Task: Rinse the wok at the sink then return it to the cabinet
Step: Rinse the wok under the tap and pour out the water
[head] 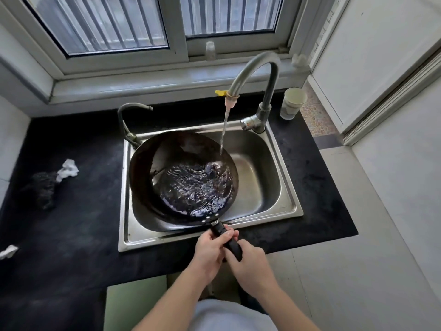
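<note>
Both hands, left (210, 249) and right (249, 266), grip the wok (183, 177) handle as tap (255, 75) water fills it over the sink (284, 187).

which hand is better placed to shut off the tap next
Right. The tall faucet's lever sits on the sink's right side, nearer the right hand; the left hand could probably hold the wok handle meanwhile.
</note>
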